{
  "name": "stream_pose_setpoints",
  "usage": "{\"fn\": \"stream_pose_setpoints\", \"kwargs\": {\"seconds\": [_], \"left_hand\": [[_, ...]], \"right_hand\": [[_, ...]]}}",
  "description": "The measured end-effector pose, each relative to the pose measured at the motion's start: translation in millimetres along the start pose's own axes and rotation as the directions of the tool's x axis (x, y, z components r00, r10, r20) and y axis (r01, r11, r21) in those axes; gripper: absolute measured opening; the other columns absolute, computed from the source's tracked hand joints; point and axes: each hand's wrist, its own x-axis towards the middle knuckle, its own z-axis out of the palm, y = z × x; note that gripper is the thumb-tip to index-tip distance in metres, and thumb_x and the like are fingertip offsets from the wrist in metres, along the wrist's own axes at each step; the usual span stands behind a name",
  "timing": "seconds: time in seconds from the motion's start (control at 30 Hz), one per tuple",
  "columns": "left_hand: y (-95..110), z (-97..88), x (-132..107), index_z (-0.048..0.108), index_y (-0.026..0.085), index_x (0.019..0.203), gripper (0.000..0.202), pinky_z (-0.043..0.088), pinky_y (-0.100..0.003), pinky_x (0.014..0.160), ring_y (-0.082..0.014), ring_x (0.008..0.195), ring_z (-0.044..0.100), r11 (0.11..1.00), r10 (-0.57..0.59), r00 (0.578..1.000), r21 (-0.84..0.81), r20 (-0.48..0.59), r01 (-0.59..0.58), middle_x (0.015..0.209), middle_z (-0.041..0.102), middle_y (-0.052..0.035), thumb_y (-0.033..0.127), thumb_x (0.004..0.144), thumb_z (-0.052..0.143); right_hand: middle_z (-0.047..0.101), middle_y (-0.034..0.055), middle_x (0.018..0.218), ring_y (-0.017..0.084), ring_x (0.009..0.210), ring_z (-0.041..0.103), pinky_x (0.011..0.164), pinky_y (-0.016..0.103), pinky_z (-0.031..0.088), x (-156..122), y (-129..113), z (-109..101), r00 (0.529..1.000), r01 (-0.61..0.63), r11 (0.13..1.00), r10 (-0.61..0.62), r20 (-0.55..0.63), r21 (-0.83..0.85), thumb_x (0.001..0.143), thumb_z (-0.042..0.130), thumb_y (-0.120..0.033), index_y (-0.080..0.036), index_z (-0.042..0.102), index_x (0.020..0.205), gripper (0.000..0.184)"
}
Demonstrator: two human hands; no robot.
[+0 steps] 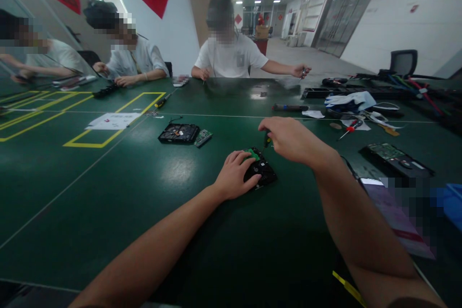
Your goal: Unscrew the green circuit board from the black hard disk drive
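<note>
A black hard drive [266,172] with a green circuit board [253,154] lies on the table in front of me. My left hand [236,173] holds it down, its fingers across the board and the thumb along the near side. Above the far right corner of the drive, my right hand [288,139] is closed round a screwdriver [267,141] with a black and yellow handle. The screwdriver points down at the drive; my fingers hide most of its handle, and its tip is too small to make out.
On the green table [144,192], an opened hard drive [179,133] sits beside a loose circuit board [203,137]. Another drive [397,159] lies right, near a red screwdriver [350,129], gloves [350,101] and a blue bin [453,204]. Several people sit across the table.
</note>
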Motion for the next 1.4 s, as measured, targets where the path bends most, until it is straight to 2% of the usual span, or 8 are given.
{"fn": "stream_pose_setpoints", "kwargs": {"seconds": [0.1, 0.27, 0.5, 0.67, 0.83, 0.93, 1.17, 1.4], "left_hand": [[1, -0.4, 0, 0.063, 0.019, 0.142, 0.057, 0.034, -0.056, 0.126, -0.0354, 0.142, 0.046, 1.000, 0.000, 1.000, 0.000, 0.007, 0.000, 0.145, 0.060, -0.0136, 0.055, 0.099, 0.061], [0, 1.3, 0, 0.062, 0.019, 0.144, 0.058, 0.033, -0.056, 0.126, -0.0350, 0.143, 0.045, 1.000, 0.003, 1.000, 0.008, 0.007, -0.003, 0.145, 0.060, -0.0134, 0.055, 0.098, 0.061], [0, 1.3, 0, 0.063, 0.019, 0.142, 0.056, 0.034, -0.056, 0.125, -0.0350, 0.141, 0.046, 1.000, 0.008, 1.000, 0.002, -0.005, -0.008, 0.143, 0.061, -0.0135, 0.055, 0.098, 0.061], [0, 2.1, 0, 0.062, 0.020, 0.143, 0.057, 0.034, -0.056, 0.126, -0.0346, 0.141, 0.047, 1.000, 0.010, 1.000, 0.013, -0.010, -0.010, 0.144, 0.061, -0.0128, 0.055, 0.098, 0.061], [1, 1.6, 1, 0.063, 0.020, 0.142, 0.056, 0.034, -0.055, 0.125, -0.0347, 0.142, 0.046, 1.000, 0.010, 1.000, 0.010, -0.011, -0.010, 0.144, 0.060, -0.0131, 0.055, 0.099, 0.061], [1, 1.7, 0, 0.063, 0.019, 0.141, 0.056, 0.034, -0.055, 0.125, -0.0345, 0.142, 0.046, 1.000, 0.009, 1.000, 0.003, -0.013, -0.009, 0.144, 0.060, -0.0134, 0.055, 0.098, 0.061], [1, 0.6, 1, 0.063, 0.021, 0.142, 0.056, 0.033, -0.057, 0.126, -0.0348, 0.142, 0.046, 1.000, -0.004, 1.000, 0.008, 0.005, 0.004, 0.145, 0.060, -0.0125, 0.056, 0.098, 0.061], [2, -0.9, 1, 0.062, 0.022, 0.142, 0.055, 0.034, -0.057, 0.126, -0.0349, 0.144, 0.045, 1.000, -0.012, 1.000, -0.008, 0.011, 0.012, 0.145, 0.060, -0.0118, 0.056, 0.099, 0.061]], "right_hand": [[0.076, 0.0169, 0.117, 0.032, 0.107, 0.072, 0.090, 0.041, 0.051, 1, -6, -3, 0.999, -0.054, 0.998, 0.054, 0.002, -0.029, 0.100, 0.058, -0.017, -0.013, 0.070, 0.119, 0.022], [0.077, 0.0176, 0.105, 0.034, 0.097, 0.073, 0.082, 0.041, 0.051, 2, -11, -7, 0.987, -0.159, 0.987, 0.159, -0.025, -0.019, 0.100, 0.068, -0.030, -0.010, 0.068, 0.116, 0.026], [0.076, 0.0130, 0.109, 0.027, 0.100, 0.070, 0.089, 0.036, 0.047, 2, 1, -1, 0.999, 0.003, 1.000, -0.002, -0.046, 0.017, 0.098, 0.064, -0.019, -0.016, 0.071, 0.112, 0.015], [0.078, 0.0120, 0.107, 0.027, 0.100, 0.071, 0.086, 0.036, 0.047, 1, 1, 3, 1.000, -0.007, 1.000, 0.007, 0.008, 0.023, 0.102, 0.059, -0.026, -0.018, 0.073, 0.111, 0.018], [0.076, 0.0154, 0.119, 0.029, 0.105, 0.071, 0.089, 0.037, 0.048, 0, -6, 0, 0.998, -0.037, 0.999, 0.036, 0.042, 0.034, 0.099, 0.054, -0.017, -0.014, 0.068, 0.124, 0.029], [0.075, 0.0174, 0.116, 0.029, 0.101, 0.069, 0.088, 0.038, 0.048, 0, -8, -1, 0.996, -0.077, 0.997, 0.076, 0.036, 0.015, 0.095, 0.052, -0.014, -0.011, 0.067, 0.120, 0.029], [0.076, 0.0127, 0.110, 0.026, 0.102, 0.069, 0.093, 0.036, 0.048, -1, -3, -1, 0.997, 0.062, 0.998, -0.063, 0.036, 0.031, 0.094, 0.053, -0.012, -0.016, 0.070, 0.116, 0.029], [0.077, 0.0150, 0.119, 0.027, 0.110, 0.069, 0.098, 0.036, 0.048, -1, -4, -3, 0.998, 0.053, 0.998, -0.054, 0.040, 0.042, 0.096, 0.050, -0.011, -0.012, 0.073, 0.119, 0.032]]}}
